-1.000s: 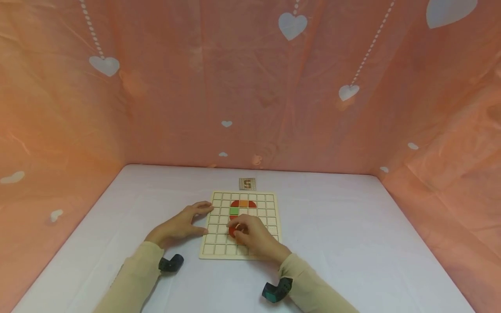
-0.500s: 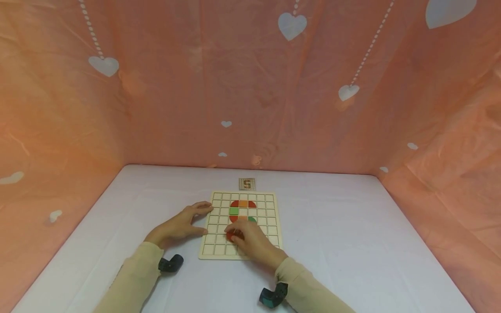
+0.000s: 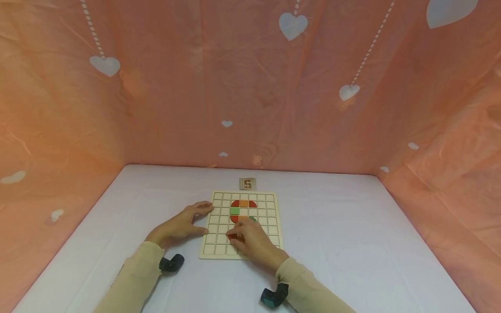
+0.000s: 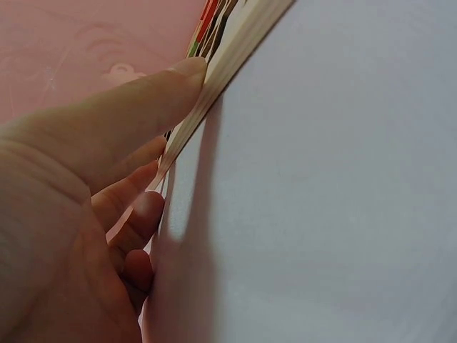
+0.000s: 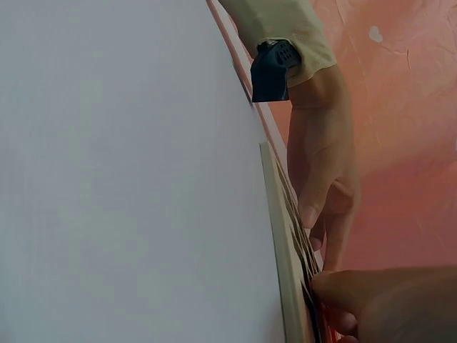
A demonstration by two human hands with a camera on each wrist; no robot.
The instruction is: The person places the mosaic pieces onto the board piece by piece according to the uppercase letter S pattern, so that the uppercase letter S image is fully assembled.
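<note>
A pale wooden grid board (image 3: 211, 250) lies on the white table. Set in its cells are red rounded tiles (image 3: 252, 204), an orange square tile (image 3: 244, 203), a light green square tile (image 3: 234, 211) and, partly covered, a dark green tile (image 3: 252, 218). My left hand (image 3: 180, 224) rests its fingertips and thumb along the board's left edge, fingers loosely extended. Over the lower-left cells, my right hand (image 3: 254, 241) pinches a red tile (image 3: 232, 237) between thumb and fingers; the fingers hide most of it. The right wrist view shows red beside the fingertips (image 5: 328, 286).
A small pattern card (image 3: 247, 184) with a brown S-like figure lies just beyond the board. Orange cloth (image 3: 250, 87) with white hearts walls the table (image 3: 332, 226) at the back and sides. A dark device (image 3: 171, 263) sits at each wrist.
My right hand has moved slightly toward me with the red tile, down the board, uncovering an orange tile and the dark green one. The left hand stays at the board's edge.
</note>
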